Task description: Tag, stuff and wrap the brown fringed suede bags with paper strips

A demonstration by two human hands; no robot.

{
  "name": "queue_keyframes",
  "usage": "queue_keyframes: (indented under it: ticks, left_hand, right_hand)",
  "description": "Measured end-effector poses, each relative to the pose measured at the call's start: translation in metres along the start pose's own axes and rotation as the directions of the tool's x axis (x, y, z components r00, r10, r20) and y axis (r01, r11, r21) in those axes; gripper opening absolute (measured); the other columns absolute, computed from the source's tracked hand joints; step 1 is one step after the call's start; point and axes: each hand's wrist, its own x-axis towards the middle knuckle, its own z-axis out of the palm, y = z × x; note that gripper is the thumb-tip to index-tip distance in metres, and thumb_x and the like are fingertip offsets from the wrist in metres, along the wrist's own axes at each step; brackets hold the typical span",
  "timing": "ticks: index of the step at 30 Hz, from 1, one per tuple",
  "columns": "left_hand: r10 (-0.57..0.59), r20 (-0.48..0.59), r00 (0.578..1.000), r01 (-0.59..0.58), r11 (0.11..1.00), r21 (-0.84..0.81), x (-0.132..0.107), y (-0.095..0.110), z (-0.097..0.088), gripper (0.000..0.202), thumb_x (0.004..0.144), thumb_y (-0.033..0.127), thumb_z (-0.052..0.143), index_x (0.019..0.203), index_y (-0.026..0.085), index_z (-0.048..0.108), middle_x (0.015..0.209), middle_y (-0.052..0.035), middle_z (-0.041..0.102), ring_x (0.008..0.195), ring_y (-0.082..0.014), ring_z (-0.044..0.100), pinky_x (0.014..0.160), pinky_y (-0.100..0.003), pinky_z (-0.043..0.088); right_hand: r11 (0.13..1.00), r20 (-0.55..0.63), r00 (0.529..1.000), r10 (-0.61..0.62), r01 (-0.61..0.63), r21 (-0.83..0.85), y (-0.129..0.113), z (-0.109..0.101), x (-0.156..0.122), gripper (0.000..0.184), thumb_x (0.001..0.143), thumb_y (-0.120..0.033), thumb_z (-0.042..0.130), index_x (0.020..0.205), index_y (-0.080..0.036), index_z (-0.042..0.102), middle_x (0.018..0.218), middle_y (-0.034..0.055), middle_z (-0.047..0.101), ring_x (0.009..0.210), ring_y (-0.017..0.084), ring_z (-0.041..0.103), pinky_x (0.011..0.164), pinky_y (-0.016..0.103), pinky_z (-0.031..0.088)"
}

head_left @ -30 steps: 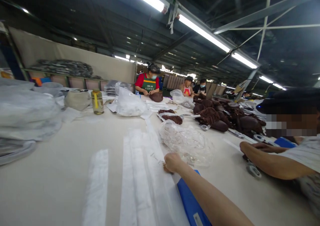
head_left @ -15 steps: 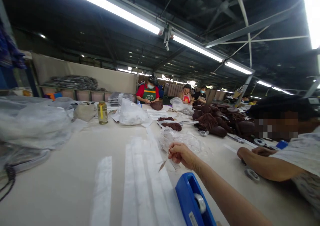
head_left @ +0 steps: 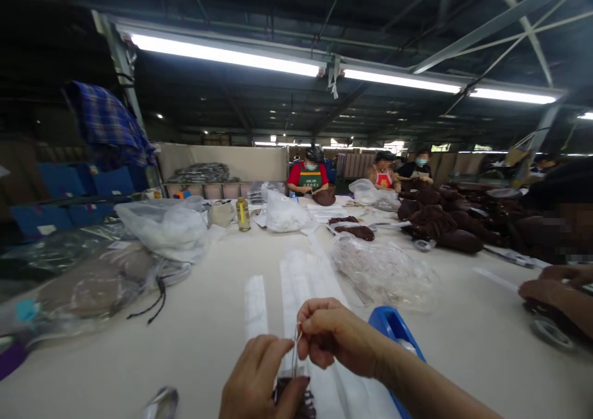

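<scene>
My right hand [head_left: 333,335] pinches a thin pale string loop [head_left: 296,345] between thumb and fingertips. Just left of it, my left hand [head_left: 259,376] has its thumb and fingers closed around a dark brown piece with white marks [head_left: 303,400] at the bottom of the view, mostly covered by the hand. The string runs down from my right fingertips toward that piece, its lower end hidden. Beneath both hands lie long white strips [head_left: 301,277]. A blue tape dispenser [head_left: 389,320] stands partly behind my right forearm.
Crumpled clear plastic [head_left: 380,270] lies beyond the dispenser. Bagged goods [head_left: 106,277] cover the left side, near a yellow bottle [head_left: 243,215]. Brown items [head_left: 435,221] are heaped at right. A co-worker's arm [head_left: 565,289] reaches in there; other people sit across the table.
My left hand has come into view with the dark brown piece. My right hand has come nearer, its small dangling brown tag no longer distinct. The view has turned left.
</scene>
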Motion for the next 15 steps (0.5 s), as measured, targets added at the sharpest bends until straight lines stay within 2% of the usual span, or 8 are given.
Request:
queue_keyframes:
  ticks: [1, 4, 7, 9, 11, 13, 15]
  left_hand:
    - [-0.015, 0.034, 0.999, 0.015, 1.000, -0.002, 0.000, 0.003, 0.000, 0.015, 0.081, 0.036, 0.054, 0.083, 0.023, 0.062, 0.078, -0.0048, 0.061, 0.075, -0.0188, 0.056, 0.069, -0.028, 0.045]
    - [-0.134, 0.145, 0.980, 0.141, 0.989, -0.045, -0.002, 0.006, -0.012, 0.023, 0.085, 0.031, 0.047, 0.070, 0.022, 0.062, 0.066, -0.0020, 0.059, 0.066, -0.0153, 0.053, 0.062, -0.024, 0.041]
    - [-0.341, 0.233, 0.911, 0.371, 0.923, -0.098, 0.001, 0.010, -0.035, 0.022, 0.080, 0.034, 0.050, 0.070, 0.021, 0.064, 0.063, 0.0002, 0.059, 0.061, -0.0132, 0.052, 0.058, -0.021, 0.039]
    - [-0.459, 0.293, 0.839, 0.507, 0.855, -0.110, 0.009, 0.014, -0.051, 0.024, 0.077, 0.037, 0.052, 0.067, 0.020, 0.064, 0.058, 0.0010, 0.057, 0.058, -0.0124, 0.050, 0.056, -0.021, 0.037]
    - [-0.520, 0.334, 0.786, 0.586, 0.799, -0.135, 0.020, 0.017, -0.065, 0.026, 0.074, 0.039, 0.052, 0.063, 0.018, 0.063, 0.054, 0.0012, 0.055, 0.055, -0.0118, 0.048, 0.054, -0.021, 0.036]
    - [-0.541, 0.353, 0.764, 0.622, 0.762, -0.178, 0.029, 0.021, -0.076, 0.027, 0.071, 0.041, 0.054, 0.063, 0.016, 0.063, 0.052, 0.0011, 0.055, 0.053, -0.0114, 0.047, 0.053, -0.021, 0.036]
    - [-0.549, 0.351, 0.758, 0.636, 0.742, -0.214, 0.037, 0.025, -0.086, 0.028, 0.068, 0.041, 0.056, 0.061, 0.015, 0.062, 0.051, 0.0008, 0.055, 0.051, -0.0110, 0.046, 0.052, -0.021, 0.035]
  right_hand:
    - [1.000, 0.011, 1.000, 0.005, -0.005, 0.009, 0.004, 0.005, 0.000, 0.011, 0.055, -0.019, 0.053, 0.065, -0.014, 0.052, 0.051, 0.0027, 0.063, 0.031, 0.007, 0.045, 0.033, 0.018, 0.022]
    - [1.000, 0.009, 1.000, 0.003, -0.004, 0.015, 0.016, 0.014, 0.002, 0.012, 0.054, -0.019, 0.053, 0.065, -0.014, 0.052, 0.050, 0.0031, 0.062, 0.031, 0.007, 0.044, 0.034, 0.019, 0.020]
    - [0.998, -0.043, 0.997, -0.060, 0.058, -0.032, 0.027, 0.019, 0.005, 0.010, 0.054, -0.018, 0.053, 0.063, -0.014, 0.053, 0.050, -0.0003, 0.058, 0.037, 0.007, 0.043, 0.040, 0.020, 0.024]
    - [0.985, -0.059, 0.987, -0.148, 0.142, -0.098, 0.036, 0.022, 0.006, 0.009, 0.054, -0.017, 0.055, 0.063, -0.014, 0.056, 0.057, -0.0010, 0.058, 0.051, 0.009, 0.048, 0.050, 0.022, 0.032]
    - [0.968, -0.044, 0.976, -0.211, 0.203, -0.145, 0.045, 0.024, 0.007, 0.018, 0.055, -0.015, 0.057, 0.072, -0.015, 0.061, 0.072, -0.0004, 0.060, 0.072, 0.012, 0.053, 0.067, 0.024, 0.037]
    - [0.961, 0.007, 0.976, -0.216, 0.214, -0.174, 0.056, 0.027, 0.009, 0.035, 0.054, -0.014, 0.060, 0.089, -0.019, 0.062, 0.093, -0.0001, 0.061, 0.093, 0.017, 0.051, 0.082, 0.029, 0.034]
    - [0.955, 0.083, 0.977, -0.196, 0.210, -0.210, 0.069, 0.031, 0.012, 0.050, 0.052, -0.013, 0.064, 0.100, -0.023, 0.060, 0.106, -0.0007, 0.058, 0.105, 0.019, 0.048, 0.090, 0.032, 0.030]
